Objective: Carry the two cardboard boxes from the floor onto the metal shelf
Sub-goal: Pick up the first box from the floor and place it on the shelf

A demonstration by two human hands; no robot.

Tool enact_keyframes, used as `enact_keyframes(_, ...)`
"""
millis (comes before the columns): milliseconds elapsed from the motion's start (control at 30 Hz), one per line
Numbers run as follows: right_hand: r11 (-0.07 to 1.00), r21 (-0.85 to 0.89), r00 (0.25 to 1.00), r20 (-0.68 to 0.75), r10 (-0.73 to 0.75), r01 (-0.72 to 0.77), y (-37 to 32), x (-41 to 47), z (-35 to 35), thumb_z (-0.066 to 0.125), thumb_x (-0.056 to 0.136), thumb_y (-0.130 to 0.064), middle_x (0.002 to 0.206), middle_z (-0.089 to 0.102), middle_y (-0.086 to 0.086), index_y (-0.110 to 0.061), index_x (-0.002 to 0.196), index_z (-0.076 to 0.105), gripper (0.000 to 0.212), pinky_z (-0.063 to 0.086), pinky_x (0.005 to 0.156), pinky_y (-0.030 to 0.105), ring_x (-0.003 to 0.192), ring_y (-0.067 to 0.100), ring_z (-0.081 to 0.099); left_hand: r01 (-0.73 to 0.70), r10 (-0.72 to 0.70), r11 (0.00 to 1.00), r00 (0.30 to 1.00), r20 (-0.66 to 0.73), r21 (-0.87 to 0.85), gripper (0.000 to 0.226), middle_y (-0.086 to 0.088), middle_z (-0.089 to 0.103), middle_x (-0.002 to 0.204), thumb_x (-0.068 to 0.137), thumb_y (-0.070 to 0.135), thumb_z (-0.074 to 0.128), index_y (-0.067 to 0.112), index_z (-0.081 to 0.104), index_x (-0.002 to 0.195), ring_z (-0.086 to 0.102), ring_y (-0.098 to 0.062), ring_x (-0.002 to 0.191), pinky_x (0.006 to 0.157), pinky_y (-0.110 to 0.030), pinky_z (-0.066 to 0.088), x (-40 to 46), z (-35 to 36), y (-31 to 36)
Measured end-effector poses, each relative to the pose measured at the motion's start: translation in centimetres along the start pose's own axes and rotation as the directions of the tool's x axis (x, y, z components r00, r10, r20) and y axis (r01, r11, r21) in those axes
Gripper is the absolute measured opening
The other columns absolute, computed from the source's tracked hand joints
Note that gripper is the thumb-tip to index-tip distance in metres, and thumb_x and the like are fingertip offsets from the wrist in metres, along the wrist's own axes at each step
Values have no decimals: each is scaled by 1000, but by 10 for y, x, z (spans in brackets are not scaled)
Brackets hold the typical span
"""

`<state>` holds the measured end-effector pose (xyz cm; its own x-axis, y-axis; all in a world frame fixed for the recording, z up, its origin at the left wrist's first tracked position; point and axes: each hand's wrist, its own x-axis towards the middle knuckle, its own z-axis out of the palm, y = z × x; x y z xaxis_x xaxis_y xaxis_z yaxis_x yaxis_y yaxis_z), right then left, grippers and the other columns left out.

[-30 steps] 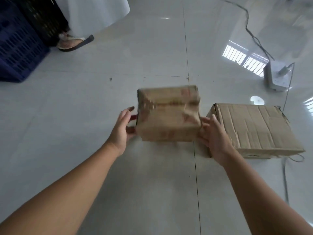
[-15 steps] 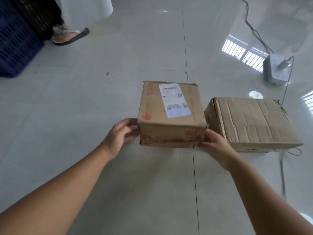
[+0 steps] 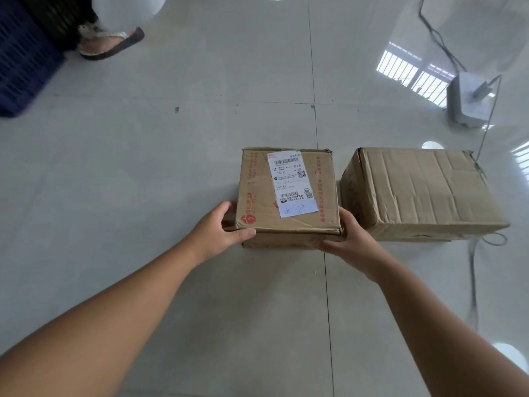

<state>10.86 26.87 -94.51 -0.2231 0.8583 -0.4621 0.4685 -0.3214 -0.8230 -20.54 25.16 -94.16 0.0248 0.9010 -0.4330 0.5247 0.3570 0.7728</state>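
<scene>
A small cardboard box (image 3: 289,196) with a white shipping label on top sits on the tiled floor in the middle of the view. My left hand (image 3: 220,230) grips its near left corner, thumb on the front edge. My right hand (image 3: 347,237) clasps its near right corner from the side and below. A larger creased cardboard box (image 3: 420,190) lies on the floor just to the right, a narrow gap apart. The metal shelf is not in view.
A white power strip block (image 3: 466,100) with a dark cable (image 3: 438,44) lies at the far right, and a thin cord (image 3: 472,282) runs past the larger box. A dark blue crate (image 3: 23,64) and a person's sandalled foot (image 3: 110,44) are at the upper left.
The small box was tilted and blurred in my hands a second ago; it now rests flat, label up, on the floor. My hands have shifted to its near corners.
</scene>
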Motion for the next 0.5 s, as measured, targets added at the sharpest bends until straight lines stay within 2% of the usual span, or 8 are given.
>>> enact_keyframes(67, 1000, -12, 999, -42, 14, -14, 0, 1, 1, 95, 65, -37, 124, 72, -16, -27, 149, 45, 97, 56, 106, 36, 113, -1, 69, -11, 11, 1000, 1000, -1, -20, 96, 5, 64, 144, 66, 54, 88, 19, 50, 146, 62, -17, 132, 116, -40, 46, -1, 2, 0)
enact_keyframes(133, 1000, 0, 999, -49, 13, -13, 1, 4, 2, 93, 55, -47, 128, 72, -12, -27, 147, 45, 106, 56, 106, 42, 116, 6, 70, -30, 30, 999, 1000, 1, -35, 103, 8, 63, 146, 65, 51, 90, 23, 43, 153, 59, -13, 135, 119, -38, 43, -1, 4, -1)
enact_keyframes(233, 1000, 16, 999, -47, -13, 14, 3, 8, 2, 92, 55, -45, 131, 71, -11, -33, 151, 41, 109, 56, 106, 46, 121, 10, 70, -55, 55, 997, 998, 3, -46, 99, 11, 63, 144, 78, 32, 91, 27, 36, 160, 58, -6, 132, 119, -32, 41, 0, 8, 0)
enact_keyframes(267, 999, 21, 999, -33, -28, 28, 3, 8, 2, 92, 57, -42, 133, 71, -11, -38, 155, 37, 112, 56, 106, 46, 122, 11, 69, -64, 64, 997, 998, 3, -50, 98, 12, 64, 144, 79, 31, 90, 28, 35, 160, 58, -6, 133, 120, -33, 41, 1, 8, -1)
enact_keyframes(367, 998, 20, 999, 6, -53, 53, 2, 10, 1, 90, 62, -38, 135, 71, -13, -49, 159, 28, 116, 55, 108, 45, 125, 11, 68, -65, 65, 997, 998, 1, -45, 106, 16, 63, 145, 70, 48, 88, 33, 33, 160, 55, -9, 139, 121, -37, 40, 2, 7, -2)
enact_keyframes(500, 997, 39, 998, 25, -62, 61, 2, 11, 0, 92, 64, -37, 134, 72, -11, -47, 158, 30, 113, 55, 108, 48, 125, 13, 69, -68, 69, 997, 998, 9, -43, 105, 16, 63, 146, 71, 49, 87, 35, 33, 160, 53, -9, 141, 122, -38, 39, 2, 7, -4)
